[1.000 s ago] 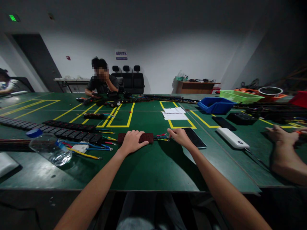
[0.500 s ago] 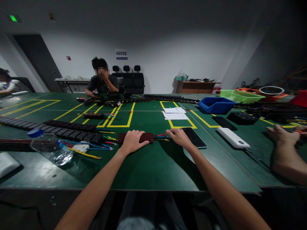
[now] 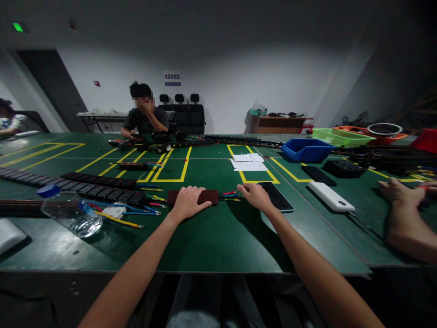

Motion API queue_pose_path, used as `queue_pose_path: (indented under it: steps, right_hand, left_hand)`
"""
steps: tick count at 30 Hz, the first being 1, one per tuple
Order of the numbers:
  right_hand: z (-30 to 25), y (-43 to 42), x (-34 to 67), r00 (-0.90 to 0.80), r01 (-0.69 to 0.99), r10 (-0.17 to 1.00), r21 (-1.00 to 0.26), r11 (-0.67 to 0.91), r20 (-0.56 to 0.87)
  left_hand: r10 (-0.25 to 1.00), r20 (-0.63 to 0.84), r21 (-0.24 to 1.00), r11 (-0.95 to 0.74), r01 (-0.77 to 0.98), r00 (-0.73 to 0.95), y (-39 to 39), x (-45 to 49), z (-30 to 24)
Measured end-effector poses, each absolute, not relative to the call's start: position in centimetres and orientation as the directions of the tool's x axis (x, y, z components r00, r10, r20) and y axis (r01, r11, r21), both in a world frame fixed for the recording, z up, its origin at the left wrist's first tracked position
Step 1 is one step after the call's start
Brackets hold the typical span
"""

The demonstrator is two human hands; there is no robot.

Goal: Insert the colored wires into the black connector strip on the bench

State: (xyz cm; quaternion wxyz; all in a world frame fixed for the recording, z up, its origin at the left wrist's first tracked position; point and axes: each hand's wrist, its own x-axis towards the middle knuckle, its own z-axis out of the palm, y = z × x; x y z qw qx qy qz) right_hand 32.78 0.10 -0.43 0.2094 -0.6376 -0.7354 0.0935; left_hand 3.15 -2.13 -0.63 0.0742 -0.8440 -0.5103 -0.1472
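Head view: our left hand [image 3: 187,202] clasped the dark red block [image 3: 211,197] from above, thumb spread away from the fingers; our right hand [image 3: 254,195] had its fingers curled by the wires [image 3: 228,196] at the block's right end, but we could not tell whether they pinched any. The block sat on the green table [image 3: 205,246], marked with yellow tape [image 3: 185,168], before a white wall [image 3: 290,82]. Since the earlier frame, block and left hand had stayed put. The wall sign [image 3: 172,76] read 成品存放区; its smaller line was illegible.
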Motion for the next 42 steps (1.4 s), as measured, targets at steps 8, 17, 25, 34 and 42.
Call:
queue_pose_path:
  steps: [8,17,25,34,42]
  right_hand:
    - [0.1,-0.4,32.5,-0.034,0.941,0.995,-0.331,0.064,0.095]
    - [0.1,-0.3,32.7,-0.049,0.918,0.994,-0.387,0.085,0.102]
    - [-0.6,0.5,32.9,-0.132,0.828,0.978,-0.524,0.198,0.162]
    - [-0.1,0.0,33.0,-0.076,0.894,0.988,-0.429,0.129,0.137]
    - [0.3,-0.4,33.0,-0.114,0.92,0.993,-0.374,0.116,0.027]
  left_hand:
    - [0.833,0.333,0.033,-0.478,0.878,0.442,-2.0,3.0,-0.8]
    - [0.839,0.321,0.043,-0.476,0.879,0.439,-2.1,3.1,-0.7]
    - [0.833,0.335,0.013,-0.472,0.881,0.441,-2.0,3.1,-0.9]
    - [0.834,0.33,0.034,-0.479,0.877,0.443,-2.1,3.1,-0.7]
    - [0.84,0.32,0.04,-0.474,0.879,0.438,-2.0,3.0,-0.8]
